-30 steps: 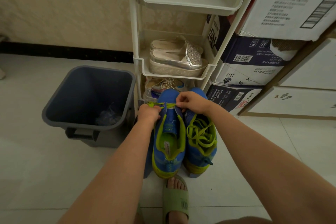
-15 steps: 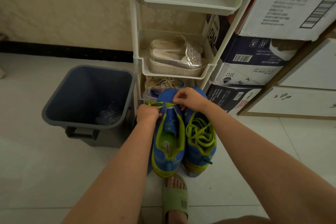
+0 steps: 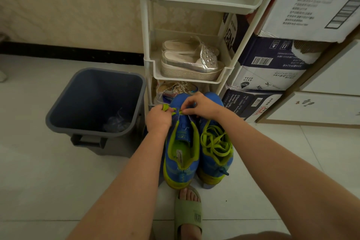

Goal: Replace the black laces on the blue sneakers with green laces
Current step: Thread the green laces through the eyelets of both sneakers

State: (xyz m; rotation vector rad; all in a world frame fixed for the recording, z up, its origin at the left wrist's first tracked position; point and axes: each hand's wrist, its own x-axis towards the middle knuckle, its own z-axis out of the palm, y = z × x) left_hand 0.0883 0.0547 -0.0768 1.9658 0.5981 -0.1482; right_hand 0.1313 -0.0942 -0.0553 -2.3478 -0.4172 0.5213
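Two blue sneakers with yellow-green trim stand side by side on the floor, toes away from me. The left sneaker point(image 3: 181, 154) has an open tongue and a green lace point(image 3: 176, 110) stretched across its toe end. My left hand point(image 3: 158, 118) grips one end of that lace. My right hand point(image 3: 200, 104) pinches the lace at the other side of the shoe. The right sneaker point(image 3: 215, 154) carries loose loops of green lace over its tongue. No black lace is visible.
A grey bin point(image 3: 93, 101) stands left of the sneakers with a clear bag inside. A white shoe rack point(image 3: 194, 76) holding silver sandals rises just behind the sneakers. Stacked cardboard boxes point(image 3: 272, 64) fill the right. My foot in a green slipper point(image 3: 188, 212) is below the shoes.
Both hands have edged slightly farther from me along the left sneaker's toe end, still holding the green lace; the sneakers have barely shifted.
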